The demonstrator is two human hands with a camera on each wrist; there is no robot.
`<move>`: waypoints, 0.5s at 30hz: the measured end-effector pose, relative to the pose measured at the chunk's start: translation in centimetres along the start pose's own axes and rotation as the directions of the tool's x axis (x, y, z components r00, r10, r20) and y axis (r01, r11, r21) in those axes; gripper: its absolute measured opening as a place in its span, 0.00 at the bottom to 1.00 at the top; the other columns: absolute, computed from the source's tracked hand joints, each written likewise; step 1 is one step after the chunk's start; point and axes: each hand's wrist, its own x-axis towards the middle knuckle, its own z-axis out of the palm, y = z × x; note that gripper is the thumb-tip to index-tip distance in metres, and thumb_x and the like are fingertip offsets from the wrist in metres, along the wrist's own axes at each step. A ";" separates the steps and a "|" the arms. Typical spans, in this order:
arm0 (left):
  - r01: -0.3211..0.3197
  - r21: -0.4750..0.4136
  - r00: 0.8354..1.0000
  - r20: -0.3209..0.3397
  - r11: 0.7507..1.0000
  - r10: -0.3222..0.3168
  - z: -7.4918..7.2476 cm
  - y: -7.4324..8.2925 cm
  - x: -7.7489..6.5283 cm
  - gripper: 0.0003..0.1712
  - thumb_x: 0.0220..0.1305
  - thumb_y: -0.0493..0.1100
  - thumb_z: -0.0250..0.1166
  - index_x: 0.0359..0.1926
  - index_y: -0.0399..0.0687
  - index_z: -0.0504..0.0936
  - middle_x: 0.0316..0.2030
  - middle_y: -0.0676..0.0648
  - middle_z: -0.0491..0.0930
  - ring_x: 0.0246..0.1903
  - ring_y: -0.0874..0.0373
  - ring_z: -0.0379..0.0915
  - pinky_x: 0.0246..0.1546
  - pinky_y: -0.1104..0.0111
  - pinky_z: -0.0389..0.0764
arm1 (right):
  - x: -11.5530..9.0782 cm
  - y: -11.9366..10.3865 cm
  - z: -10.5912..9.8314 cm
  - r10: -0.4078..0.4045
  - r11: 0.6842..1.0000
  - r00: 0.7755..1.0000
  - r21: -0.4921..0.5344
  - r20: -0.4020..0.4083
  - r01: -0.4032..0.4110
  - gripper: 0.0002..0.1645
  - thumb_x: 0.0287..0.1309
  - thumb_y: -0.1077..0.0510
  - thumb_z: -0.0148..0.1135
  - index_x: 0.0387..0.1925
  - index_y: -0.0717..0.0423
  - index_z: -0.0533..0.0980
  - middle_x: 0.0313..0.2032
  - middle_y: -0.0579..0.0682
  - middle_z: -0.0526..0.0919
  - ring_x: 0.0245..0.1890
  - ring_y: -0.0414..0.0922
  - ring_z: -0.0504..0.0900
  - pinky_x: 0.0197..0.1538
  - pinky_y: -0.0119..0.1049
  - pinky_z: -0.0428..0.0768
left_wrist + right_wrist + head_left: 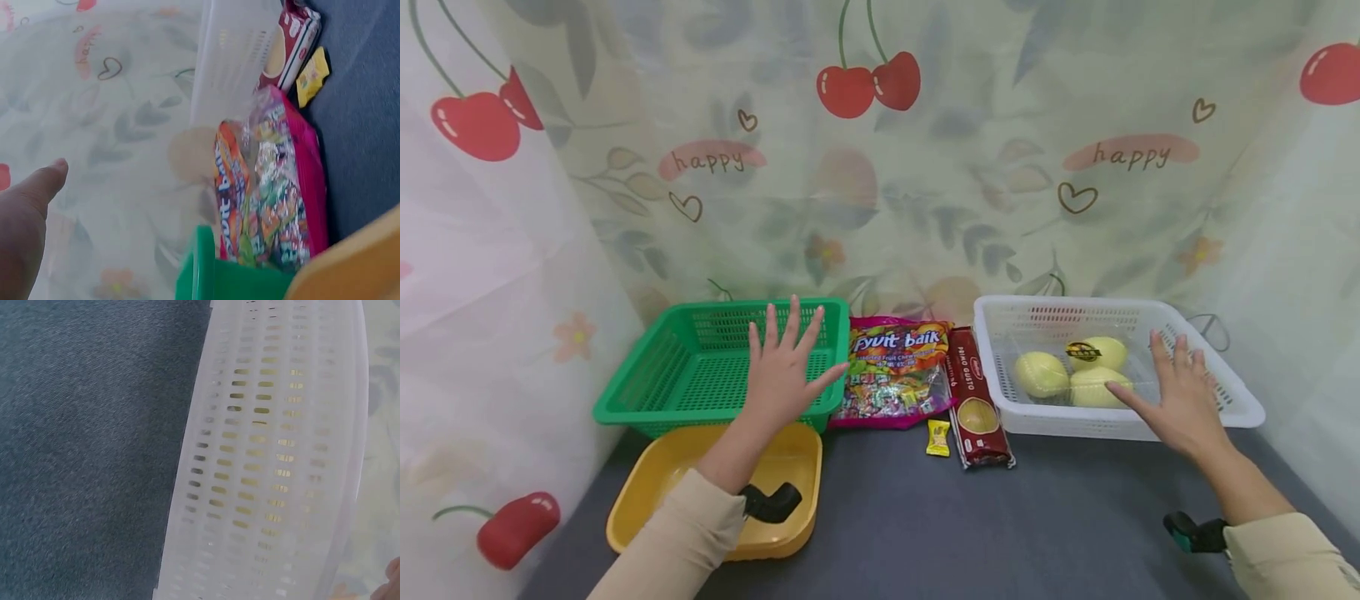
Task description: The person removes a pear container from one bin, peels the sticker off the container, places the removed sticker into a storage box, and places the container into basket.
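Note:
In the head view my left hand (pixel 784 371) is spread, fingers straight, over the front right part of the green basket (pixel 617 404) and holds nothing. My right hand (pixel 1183 400) is likewise spread above the right front of the white basket (pixel 1120 423), which holds a clear pack of pale yellow round fruits (pixel 1041 375) with a dark and gold label. Between the baskets lie a pink bag of fruit chews (pixel 895 375), a dark red pasta packet (pixel 976 408) and a small yellow wrapped candy (pixel 937 437). The right wrist view shows the white basket's slotted side (pixel 250 456).
A yellow basin (pixel 808 500) stands in front of the green basket, partly hidden by my left forearm. A dark grey cloth (pixel 985 533) covers the table. Printed curtains (pixel 925 208) hang behind the baskets and at both sides. Each wrist wears a black strap mount (pixel 775 502).

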 end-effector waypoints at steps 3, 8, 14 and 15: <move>-0.018 0.000 1.000 0.012 1.000 0.018 0.3 1.0 0.4 0.47 0.58 0.71 0.53 0.72 0.62 0.46 0.73 0.44 0.38 0.71 0.38 0.27 0.67 0.39 0.36 | 0.3 -0.1 0.1 0.009 1.000 1.000 0.017 0.000 -0.009 0.59 0.57 0.33 0.51 0.72 0.52 0.29 0.69 0.69 0.25 0.66 0.73 0.27 0.60 0.74 0.37; -0.026 -0.022 0.999 0.026 0.999 0.027 0.6 2.2 0.9 0.45 0.59 0.70 0.51 0.72 0.62 0.47 0.73 0.44 0.40 0.71 0.38 0.29 0.68 0.40 0.37 | 0.8 -0.1 0.1 0.026 1.000 1.000 0.017 0.010 -0.026 0.59 0.57 0.32 0.50 0.72 0.52 0.29 0.69 0.69 0.25 0.66 0.74 0.28 0.59 0.75 0.39; -0.012 -0.057 0.998 0.056 0.998 0.015 1.2 3.5 1.4 0.45 0.60 0.70 0.51 0.72 0.63 0.46 0.74 0.45 0.38 0.72 0.39 0.26 0.68 0.41 0.35 | 1.3 0.0 -0.2 0.043 0.999 0.999 0.030 0.032 -0.044 0.58 0.58 0.32 0.49 0.71 0.53 0.28 0.68 0.71 0.24 0.65 0.75 0.26 0.58 0.76 0.39; -0.009 -0.060 0.998 0.062 0.998 0.013 1.3 3.7 1.5 0.45 0.60 0.70 0.50 0.72 0.63 0.45 0.74 0.45 0.38 0.72 0.39 0.26 0.69 0.42 0.34 | 1.3 0.1 -0.2 0.047 0.998 0.998 0.037 0.036 -0.048 0.58 0.58 0.32 0.49 0.71 0.53 0.28 0.68 0.70 0.23 0.65 0.75 0.26 0.58 0.76 0.38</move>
